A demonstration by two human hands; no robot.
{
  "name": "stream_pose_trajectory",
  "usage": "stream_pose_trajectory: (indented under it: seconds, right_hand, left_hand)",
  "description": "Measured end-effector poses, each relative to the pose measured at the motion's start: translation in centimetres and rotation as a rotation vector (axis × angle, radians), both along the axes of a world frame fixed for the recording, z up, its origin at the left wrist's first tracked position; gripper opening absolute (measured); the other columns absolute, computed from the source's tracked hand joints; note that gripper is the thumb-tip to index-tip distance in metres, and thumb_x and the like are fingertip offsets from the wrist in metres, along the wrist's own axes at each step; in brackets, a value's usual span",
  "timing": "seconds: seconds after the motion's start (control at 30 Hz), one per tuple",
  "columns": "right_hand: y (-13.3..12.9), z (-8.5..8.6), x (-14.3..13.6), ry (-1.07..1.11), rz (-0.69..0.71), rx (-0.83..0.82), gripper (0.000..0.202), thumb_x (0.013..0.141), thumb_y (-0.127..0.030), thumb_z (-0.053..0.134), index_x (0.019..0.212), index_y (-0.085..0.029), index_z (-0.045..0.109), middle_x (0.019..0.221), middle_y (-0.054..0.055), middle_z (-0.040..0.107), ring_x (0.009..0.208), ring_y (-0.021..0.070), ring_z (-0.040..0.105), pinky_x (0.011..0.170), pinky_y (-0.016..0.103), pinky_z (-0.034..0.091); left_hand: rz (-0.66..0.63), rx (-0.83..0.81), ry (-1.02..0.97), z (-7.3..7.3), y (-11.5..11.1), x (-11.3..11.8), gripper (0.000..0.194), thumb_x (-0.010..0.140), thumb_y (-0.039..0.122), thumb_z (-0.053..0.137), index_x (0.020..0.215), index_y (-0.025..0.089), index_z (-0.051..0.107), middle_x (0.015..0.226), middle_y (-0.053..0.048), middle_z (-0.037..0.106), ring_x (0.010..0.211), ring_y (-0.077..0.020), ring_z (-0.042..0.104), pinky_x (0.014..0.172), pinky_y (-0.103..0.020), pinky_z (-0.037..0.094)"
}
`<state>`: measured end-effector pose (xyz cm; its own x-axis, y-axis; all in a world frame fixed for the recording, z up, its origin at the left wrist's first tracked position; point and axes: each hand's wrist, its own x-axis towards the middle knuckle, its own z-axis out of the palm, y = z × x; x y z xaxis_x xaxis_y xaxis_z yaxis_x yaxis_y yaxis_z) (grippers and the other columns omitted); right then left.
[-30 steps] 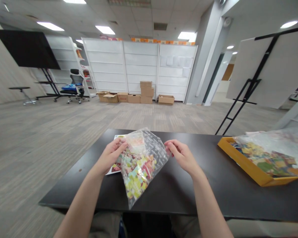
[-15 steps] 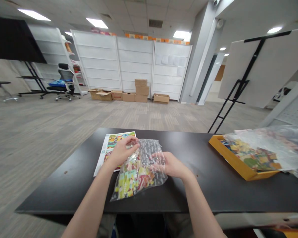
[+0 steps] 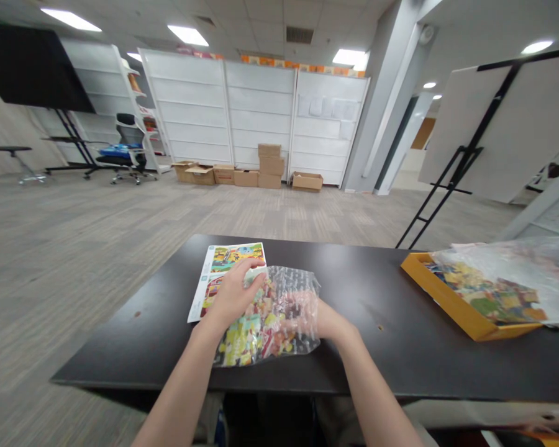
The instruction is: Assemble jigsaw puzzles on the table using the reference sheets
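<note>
A clear plastic bag [image 3: 246, 340] of colourful puzzle pieces lies on the dark table [image 3: 158, 347] in front of me. My left hand [image 3: 236, 292] rests over the bag's left side, fingers curved and thumb apart from them, with nothing seen between them. Inside the bag's opening on the right is my right hand [image 3: 307, 313], its fingers seen blurrily through the plastic among the pieces; what they hold, if anything, cannot be made out. Partly under my left hand and the bag lies a printed picture sheet [image 3: 209, 267].
At the table's right stands a yellow box [image 3: 447, 304] with puzzle pieces, a plastic bag [image 3: 531, 267] draped over it. Beyond the table are a board on a black stand [image 3: 466, 149], cardboard boxes [image 3: 270, 166] and an office chair [image 3: 129, 149].
My right hand has pushed deeper into the bag, leftward among the pieces. My left hand's thumb and fingers have spread a little. The view has shifted slightly left.
</note>
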<state>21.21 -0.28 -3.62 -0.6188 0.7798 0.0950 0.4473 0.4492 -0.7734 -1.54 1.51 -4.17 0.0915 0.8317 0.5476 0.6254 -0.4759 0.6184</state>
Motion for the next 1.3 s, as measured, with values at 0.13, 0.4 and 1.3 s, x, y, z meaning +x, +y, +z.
stream_pose_trajectory:
  seconds: [0.13,0.4,1.3]
  right_hand:
    - [-0.1,0.1,-0.2,0.099,0.052,-0.039,0.024,0.080,-0.027,0.076,0.102,-0.018,0.072,0.095,0.005,0.072,0.084,0.0196,0.064,0.079,0.031,0.053]
    - [0.0,1.4,1.7,0.247,0.037,-0.186,0.023,0.078,-0.030,0.079,0.092,-0.016,0.068,0.084,0.001,0.069,0.075,0.0165,0.063,0.072,0.028,0.052]
    - [2.6,-1.2,15.4,-0.201,-0.848,-0.047,0.020,0.075,-0.030,0.072,0.092,-0.019,0.070,0.083,0.007,0.078,0.075,0.0211,0.073,0.066,0.027,0.053]
  left_hand:
    - [0.042,-0.016,-0.005,-0.1,-0.9,-0.5,0.019,0.092,0.033,0.056,0.105,0.023,0.066,0.108,-0.005,0.073,0.101,-0.0221,0.067,0.096,-0.039,0.052]
    - [0.078,-0.140,-0.052,0.1,-1.6,-0.8,0.026,0.090,0.040,0.055,0.101,0.021,0.068,0.094,-0.005,0.072,0.085,-0.0205,0.067,0.080,-0.034,0.052]
    - [0.136,-0.183,0.023,0.2,-0.9,-1.8,0.033,0.085,0.048,0.053,0.098,0.022,0.068,0.095,-0.006,0.075,0.084,-0.0229,0.069,0.079,-0.035,0.054]
